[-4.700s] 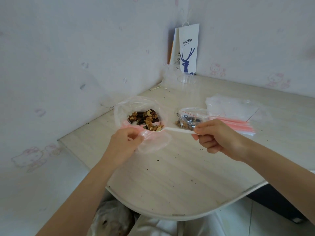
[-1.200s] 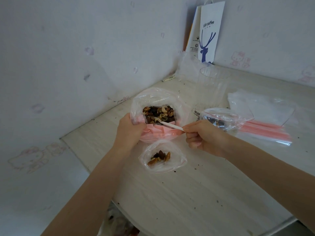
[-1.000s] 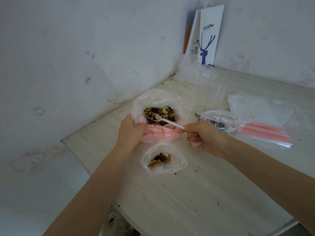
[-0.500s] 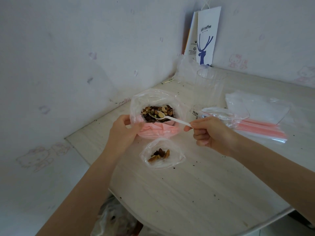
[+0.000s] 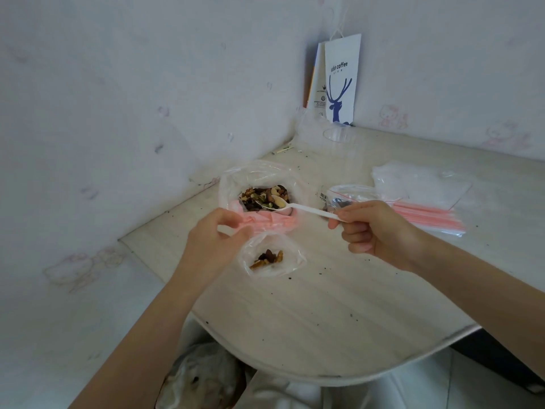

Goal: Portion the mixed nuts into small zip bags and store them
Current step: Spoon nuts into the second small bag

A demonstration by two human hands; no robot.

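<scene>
A clear bag of mixed nuts with a pink rolled rim stands open on the table. My left hand pinches its near rim. My right hand grips the handle of a white plastic spoon; the bowl of the spoon holds a few nuts just above the nut pile. In front of the big bag lies a small zip bag, open, with a few nuts inside. Behind my right hand sits another small zip bag holding nuts.
A stack of flat zip bags with pink seals lies at the right. A clear plastic cup and a white paper coffee bag stand in the far corner. Walls close the left and back. The table's curved edge is near me.
The spoon dipped into the nut bag and now sits raised with nuts in it. My right hand has drawn back a little to the right. My left hand keeps its hold on the rim.
</scene>
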